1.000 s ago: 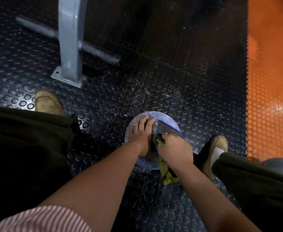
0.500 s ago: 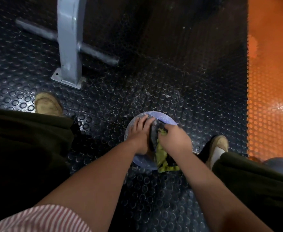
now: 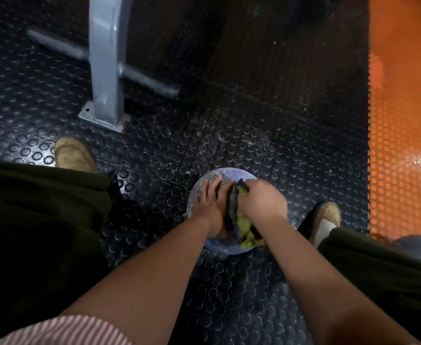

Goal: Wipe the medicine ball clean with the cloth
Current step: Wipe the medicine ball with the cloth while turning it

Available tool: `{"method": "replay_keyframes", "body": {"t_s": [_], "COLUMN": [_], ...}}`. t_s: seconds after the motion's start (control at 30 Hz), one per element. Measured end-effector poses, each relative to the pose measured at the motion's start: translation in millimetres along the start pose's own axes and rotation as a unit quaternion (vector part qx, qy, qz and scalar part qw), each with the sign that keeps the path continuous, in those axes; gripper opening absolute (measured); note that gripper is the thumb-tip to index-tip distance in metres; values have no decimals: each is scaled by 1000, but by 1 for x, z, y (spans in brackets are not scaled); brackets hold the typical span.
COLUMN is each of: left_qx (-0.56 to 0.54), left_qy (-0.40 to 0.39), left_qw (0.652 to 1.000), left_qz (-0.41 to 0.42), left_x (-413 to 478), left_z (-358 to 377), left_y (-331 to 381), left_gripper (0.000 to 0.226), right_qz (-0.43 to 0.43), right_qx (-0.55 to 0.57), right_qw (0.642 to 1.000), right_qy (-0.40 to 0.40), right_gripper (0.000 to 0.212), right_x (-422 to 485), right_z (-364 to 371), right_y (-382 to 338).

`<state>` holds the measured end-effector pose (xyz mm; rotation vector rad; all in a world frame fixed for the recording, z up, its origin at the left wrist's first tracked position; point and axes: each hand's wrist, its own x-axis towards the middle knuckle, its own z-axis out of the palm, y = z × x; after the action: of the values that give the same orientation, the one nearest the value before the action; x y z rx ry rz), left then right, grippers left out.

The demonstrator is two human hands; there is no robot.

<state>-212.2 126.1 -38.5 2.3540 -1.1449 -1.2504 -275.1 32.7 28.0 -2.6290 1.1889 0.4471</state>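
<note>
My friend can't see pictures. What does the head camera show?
Seen from above, a right hand grips a yellow-green cloth against a blue ball on a dark studded floor, while the left hand lies flat on the ball. The left shoe and right shoe flank it, with a grey metal post beyond.

- Medicine ball (image 3: 232,174): middle covered by left hand (image 3: 210,202), right hand (image 3: 263,201) and cloth (image 3: 244,226); only its far and near rims show.
- Cloth: upper part hidden under the right hand, whose fingertips are blurred.
- Second ball (image 3: 418,245): cut by the right edge, partly behind the trousers (image 3: 378,270).
- Steel post (image 3: 106,58): top cut off.
- Left shoe (image 3: 74,154), right shoe (image 3: 327,216): heels hidden under the trousers.
- Striped sleeve (image 3: 62,331): cut by the bottom edge.
</note>
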Motion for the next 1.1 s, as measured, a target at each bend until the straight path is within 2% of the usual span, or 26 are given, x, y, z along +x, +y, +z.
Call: {"method": "replay_keyframes", "body": {"t_s": [0.1,0.2,0.3,0.37,0.4,0.5,0.63,0.77,0.83,0.9,0.97,1.1], "left_qx": [-17,-12,-62,-61,-53,-44,-37,-26,-25,-26,-23,-42], "left_qy": [7,11,13,13,12,11,23,20,13,11,17,37], "left_qw": [1000,1000,998,997,998,998,999,999,999,999,999,998], "left_qz": [1,-7,-24,-33,-33,-33,-29,-18,-19,-25,-31,-31], "left_x": [3,10,13,14,14,12,7,6,6,6,5,5], "left_z": [-5,-13,-18,-21,-22,-21,-16,-16,-17,-17,-16,-13], "left_y": [-1,-1,5,8,10,10,8,6,6,6,6,4], "left_gripper": [129,125,117,112,113,113,113,127,136,137,129,109], "right_qz": [4,-30,-85,-112,-115,-103,-94,-2,41,49,19,-94], "right_qx": [4,5,11,12,12,26,21,61,77,86,96,89], "right_qw": [1000,999,995,992,992,992,992,997,995,994,994,990], "right_qy": [-17,12,60,60,44,63,76,51,46,39,45,51], "right_gripper": [24,23,21,12,17,26,13,28,27,26,25,16], "right_x": [20,-1,-35,-52,-58,-57,-54,-51,-47,-45,-48,-57], "right_z": [-5,4,25,38,42,48,43,37,33,31,32,42], "right_y": [-5,-3,7,12,13,16,22,36,43,45,35,13]}}
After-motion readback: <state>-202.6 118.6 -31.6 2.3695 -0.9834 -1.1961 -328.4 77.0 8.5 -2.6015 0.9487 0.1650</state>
